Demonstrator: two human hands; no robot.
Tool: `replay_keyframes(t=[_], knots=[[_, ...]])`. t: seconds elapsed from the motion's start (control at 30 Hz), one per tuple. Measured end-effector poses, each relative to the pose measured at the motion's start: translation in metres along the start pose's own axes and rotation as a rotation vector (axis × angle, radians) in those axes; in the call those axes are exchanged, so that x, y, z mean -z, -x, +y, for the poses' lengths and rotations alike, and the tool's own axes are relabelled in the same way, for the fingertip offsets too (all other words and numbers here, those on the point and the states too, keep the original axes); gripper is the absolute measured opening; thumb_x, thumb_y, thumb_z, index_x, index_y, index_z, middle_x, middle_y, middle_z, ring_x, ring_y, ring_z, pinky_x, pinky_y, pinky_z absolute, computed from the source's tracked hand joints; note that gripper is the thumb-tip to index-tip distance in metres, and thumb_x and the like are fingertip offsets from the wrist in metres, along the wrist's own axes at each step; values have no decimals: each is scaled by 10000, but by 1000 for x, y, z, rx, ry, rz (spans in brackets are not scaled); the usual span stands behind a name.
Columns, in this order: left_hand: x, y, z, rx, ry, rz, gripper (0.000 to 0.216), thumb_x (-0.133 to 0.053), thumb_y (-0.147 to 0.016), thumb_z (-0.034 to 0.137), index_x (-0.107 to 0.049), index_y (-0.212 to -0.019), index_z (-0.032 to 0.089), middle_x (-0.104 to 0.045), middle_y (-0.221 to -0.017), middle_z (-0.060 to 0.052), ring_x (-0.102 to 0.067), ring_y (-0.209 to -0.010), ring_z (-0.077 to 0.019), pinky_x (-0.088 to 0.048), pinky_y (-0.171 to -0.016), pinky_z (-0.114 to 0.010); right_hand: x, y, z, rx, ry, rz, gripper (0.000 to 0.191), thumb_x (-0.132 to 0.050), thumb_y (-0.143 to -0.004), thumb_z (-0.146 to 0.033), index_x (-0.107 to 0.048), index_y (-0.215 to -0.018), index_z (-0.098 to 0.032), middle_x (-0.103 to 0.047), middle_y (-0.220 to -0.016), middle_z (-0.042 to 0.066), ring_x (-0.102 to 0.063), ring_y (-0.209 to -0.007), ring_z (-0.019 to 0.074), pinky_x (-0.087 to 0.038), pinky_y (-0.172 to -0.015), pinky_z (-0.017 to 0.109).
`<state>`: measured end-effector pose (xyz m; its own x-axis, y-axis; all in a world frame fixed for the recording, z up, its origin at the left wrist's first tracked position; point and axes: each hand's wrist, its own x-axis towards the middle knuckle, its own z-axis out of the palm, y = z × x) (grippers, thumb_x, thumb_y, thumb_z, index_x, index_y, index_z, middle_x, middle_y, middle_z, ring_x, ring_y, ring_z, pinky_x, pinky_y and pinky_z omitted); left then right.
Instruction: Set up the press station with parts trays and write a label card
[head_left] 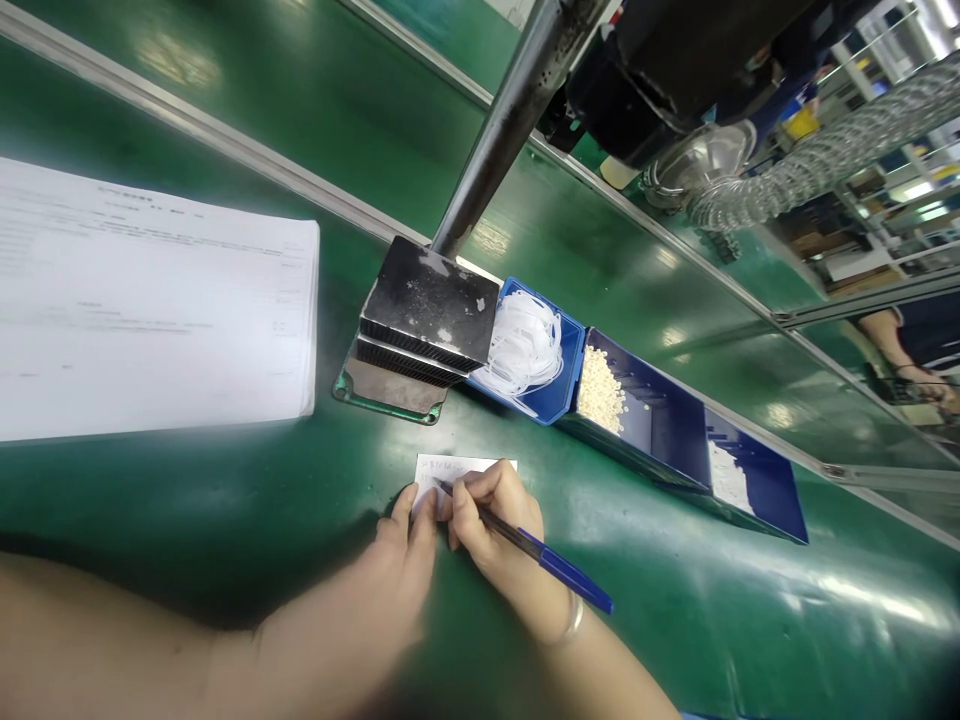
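My right hand is closed round a pen with a blue cap pushed on its back end. The pen's tip meets a small white paper slip on the green table; faint handwriting runs along the slip's upper edge. My left hand lies against the slip's lower left, its fingers stretched out and pressing the paper to the table. Part of the slip is hidden under both hands. A silvery bracelet circles my right wrist.
Beyond the slip stands a black block-shaped stand base with a metal post. Blue bins hold white plastic strips, small cream pieces and white pieces. Printed sheets lie left. Another person's hand shows far right.
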<state>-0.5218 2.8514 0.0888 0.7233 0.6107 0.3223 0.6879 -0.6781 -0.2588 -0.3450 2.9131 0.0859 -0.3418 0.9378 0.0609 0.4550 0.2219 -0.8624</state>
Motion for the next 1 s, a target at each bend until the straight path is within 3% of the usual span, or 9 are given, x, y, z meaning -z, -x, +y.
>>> replay_keyframes(t=[0.3, 0.77, 1.0], knots=[[1, 1, 1, -30, -11, -23, 851, -649, -636, 795, -759, -1137, 115, -657, -1277, -229, -581, -1189, -449, -371, -969, -521, -1, 0, 4, 27, 12, -6, 212, -517, -971, -285, -374, -820, -245, -574, -582, -53, -530, -443, 100, -408, -452, 222], [1, 5, 2, -45, -49, -45, 855, -600, -675, 811, -744, -1166, 125, -648, -1295, -218, -581, -1203, -439, -374, -978, -526, 3, -1, -11, -109, -5, -38, 213, -510, -970, -289, -368, -816, -249, -573, -574, -58, -542, -468, 108, -431, -500, 243], [1, 2, 2, -35, -56, -21, 902, -633, -594, 842, -764, -1119, 120, -652, -1277, -234, -566, -1213, -454, -366, -1020, -559, -1, -2, 4, -18, -26, -18, 212, -516, -961, -298, -378, -809, -245, -589, -581, -50, -541, -437, 100, -411, -448, 220]])
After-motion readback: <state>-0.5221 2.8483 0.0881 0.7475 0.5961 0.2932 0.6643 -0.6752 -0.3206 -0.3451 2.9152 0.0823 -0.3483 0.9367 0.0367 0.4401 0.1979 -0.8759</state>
